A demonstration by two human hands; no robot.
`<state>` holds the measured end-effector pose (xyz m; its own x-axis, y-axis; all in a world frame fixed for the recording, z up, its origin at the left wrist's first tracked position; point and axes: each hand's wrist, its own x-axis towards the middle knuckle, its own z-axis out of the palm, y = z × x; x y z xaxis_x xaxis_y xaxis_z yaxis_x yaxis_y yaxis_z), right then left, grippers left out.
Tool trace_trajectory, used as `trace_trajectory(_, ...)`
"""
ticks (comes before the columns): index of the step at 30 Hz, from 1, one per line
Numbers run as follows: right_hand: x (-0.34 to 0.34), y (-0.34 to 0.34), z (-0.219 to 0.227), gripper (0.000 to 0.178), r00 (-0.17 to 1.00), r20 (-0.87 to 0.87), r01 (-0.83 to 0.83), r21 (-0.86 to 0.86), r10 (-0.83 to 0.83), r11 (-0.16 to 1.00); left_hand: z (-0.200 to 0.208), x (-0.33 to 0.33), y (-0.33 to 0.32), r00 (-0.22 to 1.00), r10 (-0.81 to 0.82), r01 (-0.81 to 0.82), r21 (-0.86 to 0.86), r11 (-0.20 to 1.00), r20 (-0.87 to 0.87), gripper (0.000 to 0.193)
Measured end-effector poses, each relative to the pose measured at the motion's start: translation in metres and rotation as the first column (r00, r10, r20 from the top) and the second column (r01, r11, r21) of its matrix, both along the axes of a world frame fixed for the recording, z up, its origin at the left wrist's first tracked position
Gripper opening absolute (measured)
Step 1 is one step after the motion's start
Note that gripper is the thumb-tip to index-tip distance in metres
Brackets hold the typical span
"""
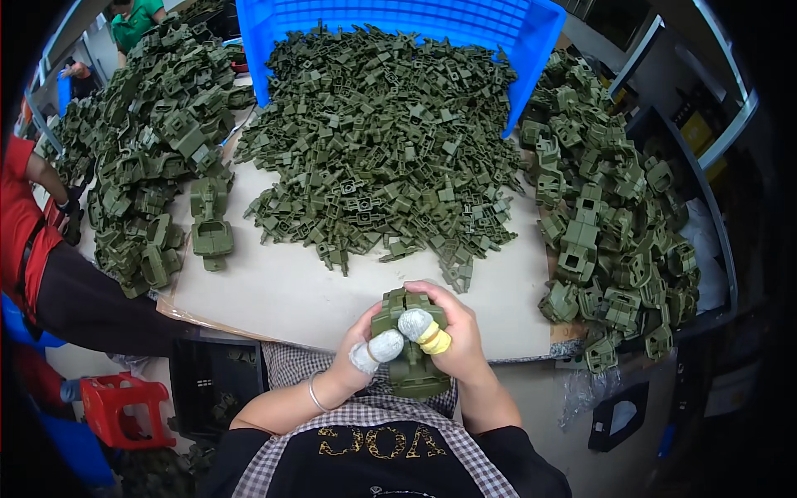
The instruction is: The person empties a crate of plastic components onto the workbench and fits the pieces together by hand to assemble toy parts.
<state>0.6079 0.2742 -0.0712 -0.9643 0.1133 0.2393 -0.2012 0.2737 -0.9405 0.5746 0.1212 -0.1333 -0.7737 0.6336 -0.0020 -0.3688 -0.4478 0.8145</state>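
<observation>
Both my hands are closed around an olive-green plastic toy vehicle body [415, 375], held over my lap at the table's front edge. My left hand [359, 353] grips its left side, the thumb wrapped in a whitish covering. On the other side my right hand [462, 336] clasps it, its thumb covered in grey and yellow wrapping. The two thumbs press side by side on the upper middle of the body and hide that part. Straight ahead lies a large heap of small olive-green plastic parts [374, 166].
A blue plastic crate [531, 70] lies behind the heap. Piles of larger green vehicle bodies stand at left [158, 141] and right [594, 224]. One green body [211, 224] sits alone at left. A red stool [124, 408] and co-worker in red [21, 224] are left.
</observation>
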Motion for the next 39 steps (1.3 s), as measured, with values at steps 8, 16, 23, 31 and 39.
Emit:
trace_trajectory(8, 0.003, 0.098, 0.026, 0.048, 0.801, -0.309, 0.54, 0.742, -0.512, 0.397, 0.007, -0.054, -0.04, 0.948, 0.246, -0.258, 0.036, 0.965, 0.204, 0.049)
trace_trajectory(16, -0.02, 0.058, -0.059, 0.033, 0.906, -0.043, 0.25, 0.857, -0.421, 0.451, -0.023, -0.049, -0.054, 0.944, -0.041, 0.055, -0.035, 0.998, 0.326, 0.073)
trace_trajectory(23, -0.014, 0.044, -0.053, 0.039, 0.923, -0.174, 0.358, 0.718, -0.344, 0.597, -0.025, -0.039, -0.054, 0.871, -0.177, 0.152, 0.091, 0.984, 0.459, 0.085)
trace_trajectory(31, -0.02, 0.027, -0.053, 0.042, 0.969, 0.226, 0.115, -0.065, -0.097, 0.991, -0.014, -0.039, -0.042, 0.91, -0.133, 0.177, -0.077, 0.981, 0.393, 0.08)
trace_trajectory(39, -0.028, -0.016, -0.05, 0.037, 0.949, 0.256, 0.099, 0.308, -0.183, 0.946, -0.015, -0.038, -0.028, 0.977, -0.08, 0.117, -0.181, 0.976, 0.199, 0.055)
